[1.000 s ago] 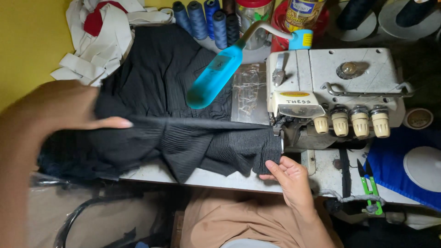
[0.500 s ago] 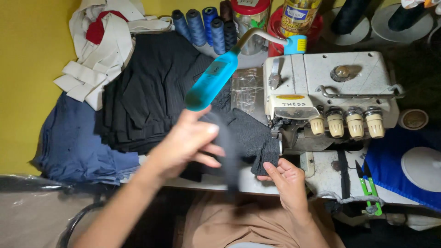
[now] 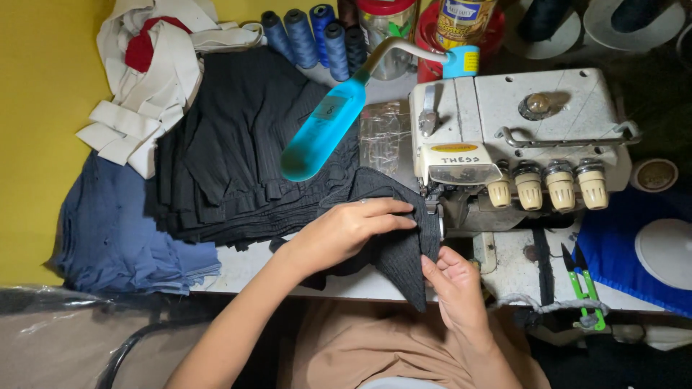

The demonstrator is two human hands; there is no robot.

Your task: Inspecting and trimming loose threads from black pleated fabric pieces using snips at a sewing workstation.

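Since half a second ago the left hand [image 3: 346, 229] has dropped flat onto the black ribbed fabric piece [image 3: 400, 248], fingers extended; the right hand [image 3: 453, 279] pinches its lower edge beside the white overlock sewing machine [image 3: 519, 130]; stacked black fabric [image 3: 238, 151] lies left.

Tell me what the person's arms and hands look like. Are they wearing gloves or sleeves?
No gloves: the left hand and the right hand are both bare. Both forearms are bare too, with no sleeve reaching as far as the picture shows. I can't see a watch or bracelet. There might be a small ring on a left finger, but it's too tiny to be sure.
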